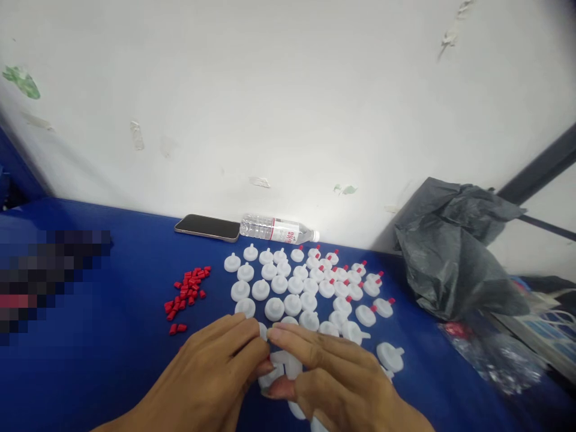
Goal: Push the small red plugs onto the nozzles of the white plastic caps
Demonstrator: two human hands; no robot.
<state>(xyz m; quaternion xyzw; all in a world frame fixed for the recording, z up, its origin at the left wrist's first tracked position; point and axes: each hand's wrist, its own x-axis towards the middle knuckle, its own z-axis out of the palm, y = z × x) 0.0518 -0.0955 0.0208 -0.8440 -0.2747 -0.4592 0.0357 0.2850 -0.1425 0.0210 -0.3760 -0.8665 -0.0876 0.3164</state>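
Observation:
Both my hands meet low in the middle of the blue table point(112, 360). My left hand point(216, 372) has its fingers curled, fingertips pressed on a white plastic disc part point(274, 372) beneath them. My right hand point(333, 378) pinches the same cluster of white parts from the right, thumb under, fingers over. Beyond my hands lie several white round parts with stubs point(274, 285) set in rows; those at the right point(346, 282) carry small red caps. A loose heap of red caps point(186, 291) lies to the left.
A phone point(207, 227) and a lying water bottle point(278, 230) rest against the white wall at the back. A dark plastic bag point(454, 252) bulges at the right. Clear crumpled plastic point(490, 354) lies at the right edge. A blurred patch covers the far left.

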